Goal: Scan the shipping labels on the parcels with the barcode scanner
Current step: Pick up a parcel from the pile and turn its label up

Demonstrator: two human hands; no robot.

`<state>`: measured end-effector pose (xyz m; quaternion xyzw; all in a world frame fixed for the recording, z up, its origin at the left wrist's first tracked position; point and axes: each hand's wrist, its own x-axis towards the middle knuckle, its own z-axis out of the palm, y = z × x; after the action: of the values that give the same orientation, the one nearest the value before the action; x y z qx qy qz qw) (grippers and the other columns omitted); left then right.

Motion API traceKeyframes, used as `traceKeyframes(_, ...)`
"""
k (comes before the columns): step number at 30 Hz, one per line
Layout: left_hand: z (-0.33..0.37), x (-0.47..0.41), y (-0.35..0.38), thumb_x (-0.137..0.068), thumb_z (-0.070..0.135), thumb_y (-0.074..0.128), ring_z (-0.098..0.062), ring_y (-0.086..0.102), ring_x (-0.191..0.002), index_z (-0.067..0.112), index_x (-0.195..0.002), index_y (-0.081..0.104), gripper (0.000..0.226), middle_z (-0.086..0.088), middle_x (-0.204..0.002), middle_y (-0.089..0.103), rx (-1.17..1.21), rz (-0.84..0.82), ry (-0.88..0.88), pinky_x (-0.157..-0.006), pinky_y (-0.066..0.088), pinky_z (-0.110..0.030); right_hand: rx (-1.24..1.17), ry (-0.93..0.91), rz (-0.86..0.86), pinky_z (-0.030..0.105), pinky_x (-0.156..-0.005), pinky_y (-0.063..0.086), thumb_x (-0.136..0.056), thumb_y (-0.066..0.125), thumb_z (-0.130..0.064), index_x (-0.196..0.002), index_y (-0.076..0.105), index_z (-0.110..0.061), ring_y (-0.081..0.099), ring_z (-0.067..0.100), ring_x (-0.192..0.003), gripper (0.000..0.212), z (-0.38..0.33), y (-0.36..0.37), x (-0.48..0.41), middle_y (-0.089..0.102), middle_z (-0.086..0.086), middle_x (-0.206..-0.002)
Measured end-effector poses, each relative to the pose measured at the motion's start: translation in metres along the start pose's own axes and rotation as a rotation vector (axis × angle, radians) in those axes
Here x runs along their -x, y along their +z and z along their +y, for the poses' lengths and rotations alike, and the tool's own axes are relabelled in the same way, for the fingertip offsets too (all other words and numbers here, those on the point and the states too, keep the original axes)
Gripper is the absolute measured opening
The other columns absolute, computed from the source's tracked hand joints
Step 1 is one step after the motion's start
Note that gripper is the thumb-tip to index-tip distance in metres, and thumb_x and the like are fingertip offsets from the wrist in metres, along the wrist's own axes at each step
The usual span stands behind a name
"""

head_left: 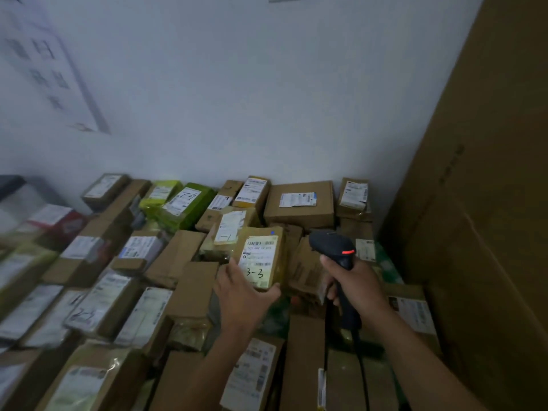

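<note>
**Small box lifted, scanner not yet on its label**

A tall cardboard sheet (486, 203) leans at the right against the white wall (237, 99). Below it a spread of parcels (299, 203) covers the whole surface, most lying label-up. Near the middle the left hand (240, 295) is closed around the lower end of a small yellowish box (262, 262), tilting its shipping label (259, 259), marked "3-3", toward the camera. Just beside it, the right hand (355, 284) is wrapped tight round the handle of the black barcode scanner (333, 246), whose head points away past the box. Judging by this, one parcel is being presented; next the scanner head must swing onto the barcode
</note>
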<state>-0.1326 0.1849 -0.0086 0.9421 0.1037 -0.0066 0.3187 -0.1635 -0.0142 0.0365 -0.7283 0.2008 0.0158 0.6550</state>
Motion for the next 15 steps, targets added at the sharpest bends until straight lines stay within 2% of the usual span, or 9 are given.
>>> traceKeyframes(4, -0.018, -0.014, -0.007, -0.067, 0.057, 0.071, -0.031, 0.037, -0.124, 0.017, -0.151, 0.015, 0.109, -0.013, -0.134, 0.035, 0.026, -0.055, -0.055, -0.097, 0.045, -0.048, 0.014, 0.006, -0.054, 0.027, -0.045, 0.044, -0.09, 0.067, -0.032, -0.072, 0.063, -0.005, 0.056, 0.017, -0.042, 0.033, 0.002, 0.018, -0.009, 0.059, 0.0, -0.047)
traceKeyframes(8, -0.038, -0.018, -0.007, -0.068, 0.042, 0.08, -0.028, 0.034, -0.121, 0.024, -0.151, 0.012, 0.109, -0.011, -0.134, 0.032, 0.067, 0.031, 0.019, -0.085, 0.042, -0.038, 0.046, 0.007, -0.039, 0.026, -0.043, 0.046, -0.091, 0.066, -0.032, -0.073, 0.064, -0.004, 0.058, 0.016, -0.044, 0.033, 0.005, 0.024, -0.013, 0.061, -0.001, -0.049)
traceKeyframes(11, -0.048, -0.016, -0.001, -0.068, 0.044, 0.081, -0.029, 0.031, -0.123, 0.021, -0.153, 0.008, 0.114, -0.013, -0.139, 0.029, 0.034, 0.045, 0.019, -0.088, 0.044, -0.041, 0.047, 0.011, -0.009, 0.026, -0.043, 0.045, -0.091, 0.066, -0.031, -0.075, 0.064, -0.005, 0.058, 0.019, -0.046, 0.031, 0.007, 0.028, -0.013, 0.062, 0.001, -0.054)
traceKeyframes(15, -0.05, -0.01, 0.01, -0.071, 0.05, 0.077, -0.028, 0.028, -0.131, 0.025, -0.151, 0.012, 0.106, -0.009, -0.145, 0.024, 0.022, -0.109, 0.096, -0.102, 0.04, -0.043, 0.038, 0.017, 0.009, 0.029, -0.045, 0.045, -0.09, 0.067, -0.031, -0.081, 0.064, -0.009, 0.057, 0.019, -0.046, 0.024, 0.006, 0.033, -0.009, 0.066, 0.008, -0.065)
